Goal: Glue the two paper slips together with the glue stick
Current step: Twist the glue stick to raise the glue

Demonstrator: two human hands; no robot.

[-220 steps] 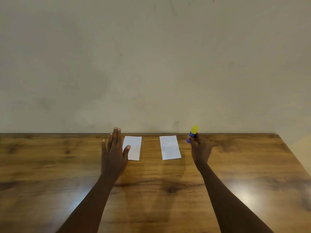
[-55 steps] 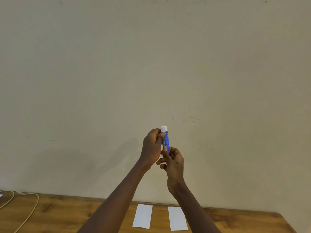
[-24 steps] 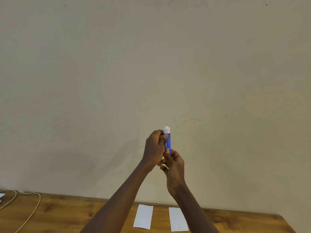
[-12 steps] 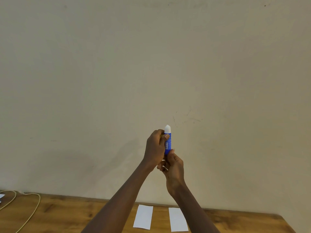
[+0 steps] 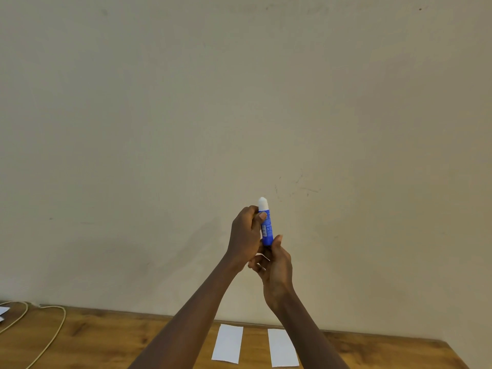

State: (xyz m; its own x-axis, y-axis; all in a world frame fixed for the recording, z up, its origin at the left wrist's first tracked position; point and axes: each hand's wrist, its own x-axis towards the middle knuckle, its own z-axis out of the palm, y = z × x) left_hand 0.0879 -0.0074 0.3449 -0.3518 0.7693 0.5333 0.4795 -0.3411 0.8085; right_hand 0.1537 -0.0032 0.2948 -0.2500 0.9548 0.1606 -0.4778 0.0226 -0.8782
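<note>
I hold the blue glue stick (image 5: 266, 227) upright in front of the wall, high above the table. Its cap is off and white glue (image 5: 263, 203) stands out of the top. My left hand (image 5: 246, 235) grips the tube's upper body. My right hand (image 5: 274, 265) pinches its bottom end from below. Two white paper slips lie side by side on the wooden table (image 5: 106, 339), apart from each other: the left slip (image 5: 228, 343) and the right slip (image 5: 282, 347), partly behind my right forearm. The yellow cap is not visible.
A pale cable (image 5: 48, 339) loops across the table's far left, near some white scraps (image 5: 3, 312) at the frame edge. The plain wall (image 5: 239, 102) rises right behind the table's back edge. The table's right edge shows at lower right.
Since 8.8 s ago the stick was lifted off the table, uncapped and taken in both hands. Over the last second the white glue has risen a little further out of the tube.
</note>
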